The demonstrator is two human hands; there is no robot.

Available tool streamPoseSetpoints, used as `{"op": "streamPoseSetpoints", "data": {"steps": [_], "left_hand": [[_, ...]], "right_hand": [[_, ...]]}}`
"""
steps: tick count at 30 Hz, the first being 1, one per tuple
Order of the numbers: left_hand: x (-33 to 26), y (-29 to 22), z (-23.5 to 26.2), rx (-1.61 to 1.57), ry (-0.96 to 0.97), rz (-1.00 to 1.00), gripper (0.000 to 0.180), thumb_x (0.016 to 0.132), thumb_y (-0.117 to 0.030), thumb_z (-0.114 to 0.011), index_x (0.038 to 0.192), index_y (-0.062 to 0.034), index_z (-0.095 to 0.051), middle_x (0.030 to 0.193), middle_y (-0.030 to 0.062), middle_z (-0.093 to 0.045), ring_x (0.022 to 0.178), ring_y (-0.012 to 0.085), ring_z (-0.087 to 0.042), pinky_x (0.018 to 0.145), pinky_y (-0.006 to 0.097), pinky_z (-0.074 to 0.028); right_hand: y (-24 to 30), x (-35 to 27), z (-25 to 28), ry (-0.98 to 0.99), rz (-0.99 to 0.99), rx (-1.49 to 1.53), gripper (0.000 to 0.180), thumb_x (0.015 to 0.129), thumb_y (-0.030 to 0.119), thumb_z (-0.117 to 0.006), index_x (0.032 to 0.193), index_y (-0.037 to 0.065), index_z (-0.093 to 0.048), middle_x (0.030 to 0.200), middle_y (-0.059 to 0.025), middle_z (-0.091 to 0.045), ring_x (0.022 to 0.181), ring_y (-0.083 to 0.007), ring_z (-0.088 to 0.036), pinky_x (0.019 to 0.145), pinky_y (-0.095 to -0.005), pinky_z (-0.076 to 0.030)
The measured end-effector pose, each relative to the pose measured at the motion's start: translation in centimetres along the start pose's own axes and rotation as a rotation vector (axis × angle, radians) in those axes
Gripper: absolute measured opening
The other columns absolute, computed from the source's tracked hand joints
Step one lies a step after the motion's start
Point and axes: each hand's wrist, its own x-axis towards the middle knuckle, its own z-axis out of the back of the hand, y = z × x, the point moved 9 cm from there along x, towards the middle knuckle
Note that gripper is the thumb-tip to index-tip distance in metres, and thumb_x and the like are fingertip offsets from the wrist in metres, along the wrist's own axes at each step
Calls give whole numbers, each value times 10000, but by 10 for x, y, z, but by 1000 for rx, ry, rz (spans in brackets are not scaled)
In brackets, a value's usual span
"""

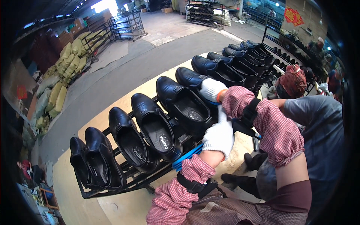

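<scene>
the left hand (pixel 219 137), white-gloved, curls its grip around a blue tool (pixel 187 155) at the near edge of the black metal rack (pixel 123 176). the right hand (pixel 211 89) lies on a black shoe (pixel 191 78) — how its grip closes cannot be told. the shoes sit in a row on the rack, long axes crosswise, toes pointing away toward the grey floor (pixel 123 71), which lies open beyond. a person in grey (pixel 318 127) crouches just right.
</scene>
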Motion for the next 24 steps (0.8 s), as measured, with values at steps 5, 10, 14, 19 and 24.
{"op": "streamPoseSetpoints", "data": {"steps": [5, 10, 14, 19, 24], "left_hand": [[-2, -2, 8, -28, -73, -66, 497, 896, -232, -642, 1354, -81, -518, 1207, 264, -638, 870, 426, -710, 784, 531, -578], [-12, 14, 14, -69, -63, -47, 495, 895, -242, -652, 1345, -87, -517, 1397, 286, -502, 853, 425, -708, 756, 533, -574], [-53, 4, -5, 54, 8, -274, 508, 859, -293, -696, 1318, -132, -550, 1572, 287, -304, 826, 408, -714, 729, 500, -582], [-123, 56, -32, -331, 28, -287, 663, 843, -369, -768, 1405, -106, -532, 1518, 253, -430, 1183, 424, -623, 996, 436, -518], [-185, 163, -69, -1528, -79, 247, 617, 916, -243, -744, 1417, 18, -497, 1330, 145, -616, 1196, 212, -598, 1043, 336, -470]], "right_hand": [[-3, 7, -21, 285, 36, -155, 558, 901, 203, -573, 1449, 110, -524, 1399, -206, -589, 1281, -324, -588, 1104, -393, -449], [41, -28, 2, 628, 92, -700, 625, 940, 221, -551, 1537, 137, -391, 1370, -200, -615, 1285, -315, -595, 1108, -392, -437], [13, -7, -7, 84, 218, -562, 212, 830, 78, -629, 1001, 92, -754, 927, -167, -729, 877, -386, -721, 762, -423, -604], [41, -33, 26, 49, 517, -546, 159, 829, 104, -660, 974, 95, -726, 918, -166, -697, 897, -384, -693, 788, -432, -578], [68, -159, 39, -167, 243, 672, 471, 948, 175, -679, 1373, -3, -584, 1055, -53, -680, 902, -132, -658, 813, -295, -537]]}}
